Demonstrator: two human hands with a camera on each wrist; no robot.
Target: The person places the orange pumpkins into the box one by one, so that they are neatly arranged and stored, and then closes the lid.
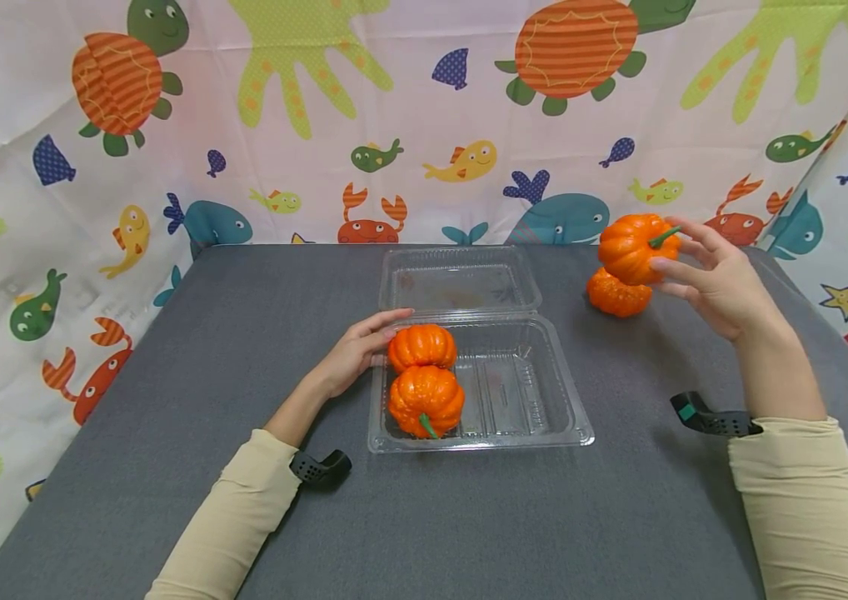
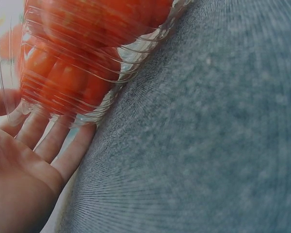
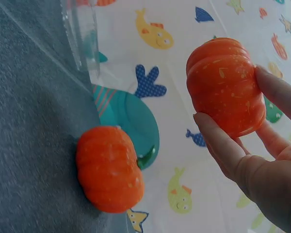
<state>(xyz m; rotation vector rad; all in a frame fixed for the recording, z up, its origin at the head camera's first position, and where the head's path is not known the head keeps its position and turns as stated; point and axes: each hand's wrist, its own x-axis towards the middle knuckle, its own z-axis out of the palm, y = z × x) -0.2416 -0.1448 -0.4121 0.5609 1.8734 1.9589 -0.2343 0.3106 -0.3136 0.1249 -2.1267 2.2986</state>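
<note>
My right hand (image 1: 724, 287) pinches an orange pumpkin (image 1: 630, 248) with a green stem between thumb and fingers, raised above the table. Below it, another orange pumpkin (image 1: 617, 296) sits on the table, its green stem visible in the right wrist view. Fairly straight fingers of my left hand (image 1: 355, 354) touch the left side of a clear plastic container (image 1: 521, 437). Inside, along that side, two pumpkins lie one behind the other, the rear one (image 1: 422, 346) and the front one (image 1: 426, 400). Through the ribbed wall, orange pumpkins (image 2: 70, 80) show close to my left fingertips.
The container's clear hinged lid (image 1: 461, 279) lies folded back behind its base. A grey cloth (image 1: 469, 525) covers the table. Behind stands a white curtain (image 1: 424, 108) with printed sea animals. Each forearm wears a black strap, the left one (image 1: 319, 468) and the right one (image 1: 716, 418).
</note>
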